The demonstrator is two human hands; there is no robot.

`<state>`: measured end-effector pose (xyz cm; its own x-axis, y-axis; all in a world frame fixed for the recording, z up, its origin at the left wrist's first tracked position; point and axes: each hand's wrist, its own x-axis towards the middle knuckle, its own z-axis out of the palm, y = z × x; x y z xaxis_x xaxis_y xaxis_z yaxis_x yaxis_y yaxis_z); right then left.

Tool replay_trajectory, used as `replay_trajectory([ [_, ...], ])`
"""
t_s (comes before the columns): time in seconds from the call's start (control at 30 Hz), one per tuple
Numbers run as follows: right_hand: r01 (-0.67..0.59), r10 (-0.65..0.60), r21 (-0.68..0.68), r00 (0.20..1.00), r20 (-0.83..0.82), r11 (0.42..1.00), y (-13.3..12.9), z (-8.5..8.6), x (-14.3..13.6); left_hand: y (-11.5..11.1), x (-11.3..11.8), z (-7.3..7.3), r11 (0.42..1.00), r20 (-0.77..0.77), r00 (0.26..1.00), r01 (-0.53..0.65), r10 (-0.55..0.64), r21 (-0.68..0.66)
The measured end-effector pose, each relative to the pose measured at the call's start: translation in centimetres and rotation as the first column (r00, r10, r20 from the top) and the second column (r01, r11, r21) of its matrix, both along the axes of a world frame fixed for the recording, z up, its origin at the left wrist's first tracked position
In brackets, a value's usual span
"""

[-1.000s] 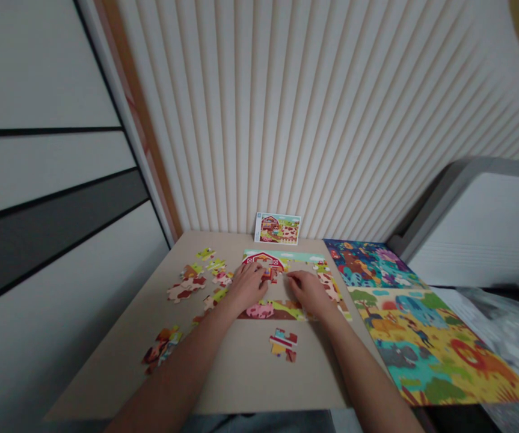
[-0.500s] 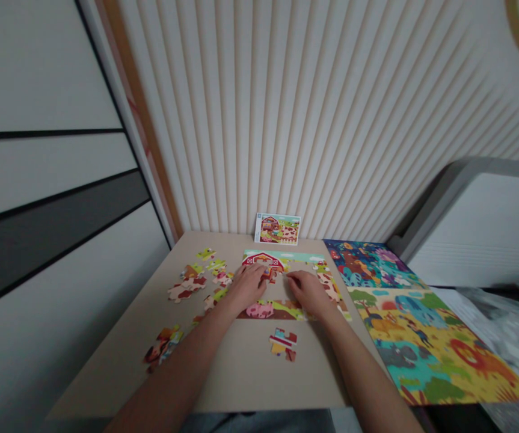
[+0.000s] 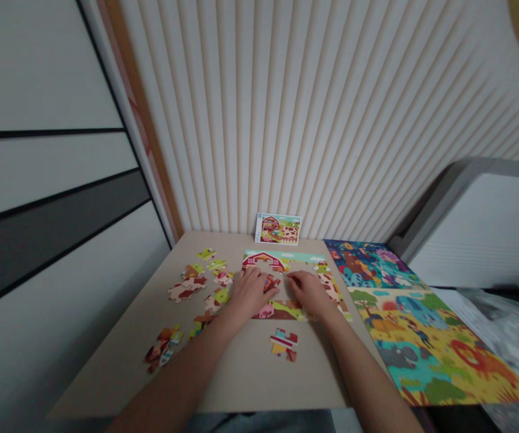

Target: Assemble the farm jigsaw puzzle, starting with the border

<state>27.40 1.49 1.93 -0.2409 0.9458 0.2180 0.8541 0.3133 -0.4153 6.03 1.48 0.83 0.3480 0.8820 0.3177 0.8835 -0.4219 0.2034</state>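
A partly assembled farm jigsaw puzzle (image 3: 286, 309) lies on the table, with its frame of edge pieces joined and gaps in the middle. My left hand (image 3: 251, 292) rests over its left part, fingers stretched and thumb apart. Beside the thumb lies a reddish-brown puzzle piece (image 3: 272, 282), partly covered by that hand. My right hand (image 3: 308, 290) sits over the right of the gap, its fingers curled together at the tips; whatever they pinch, if anything, is hidden. Below the puzzle lie a few loose puzzle pieces (image 3: 284, 344).
More loose pieces (image 3: 187, 287) are scattered on the left, with a small pile (image 3: 163, 347) nearer me. A picture card (image 3: 279, 229) of the farm leans on the ribbed wall. Two finished puzzles, one dark blue (image 3: 374, 264) and one yellow safari scene (image 3: 435, 346), lie at right.
My left hand has shifted slightly down and its thumb has swung toward me, over the pink pig area. The reddish-brown piece appears slightly lower. My right hand has barely moved.
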Motion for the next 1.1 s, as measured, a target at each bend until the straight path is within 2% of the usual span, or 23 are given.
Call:
replay_trajectory([
  [0.1,-0.003,0.003,0.004,1.0,0.001,1.0,0.1,-0.1,0.1,-0.2,0.2,-0.1,1.0,0.007,1.0,0.026,-0.025,-0.007],
  [0.37,-0.024,0.024,-0.015,0.999,0.028,1.0,0.3,-0.3,0.2,-0.6,0.7,-0.6,0.979,0.087,0.977,0.199,-0.194,-0.054],
  [0.53,-0.067,0.068,-0.009,0.997,0.041,0.998,0.1,-0.2,0.3,-0.4,0.7,-0.8,0.979,0.099,0.977,0.196,-0.189,-0.059],
  [0.67,-0.049,0.05,-0.026,0.998,0.043,0.998,0.3,-0.5,0.6,-0.4,0.7,-0.7,0.979,0.085,0.978,0.195,-0.19,-0.054],
  [0.83,-0.031,0.03,-0.042,0.999,-0.028,0.999,0.8,-1.1,0.9,-0.6,0.8,-0.6,0.979,0.085,0.977,0.198,-0.194,-0.047],
  [0.97,-0.063,0.058,-0.05,0.993,-0.099,0.997,1.0,-1.3,0.8,-0.7,0.8,-0.4,0.979,0.095,0.976,0.202,-0.197,-0.041],
  [1.1,-0.037,0.034,-0.041,0.997,-0.072,0.998,1.2,-1.6,0.8,-0.7,0.7,-0.4,0.978,0.119,0.971,0.21,-0.207,-0.008],
])
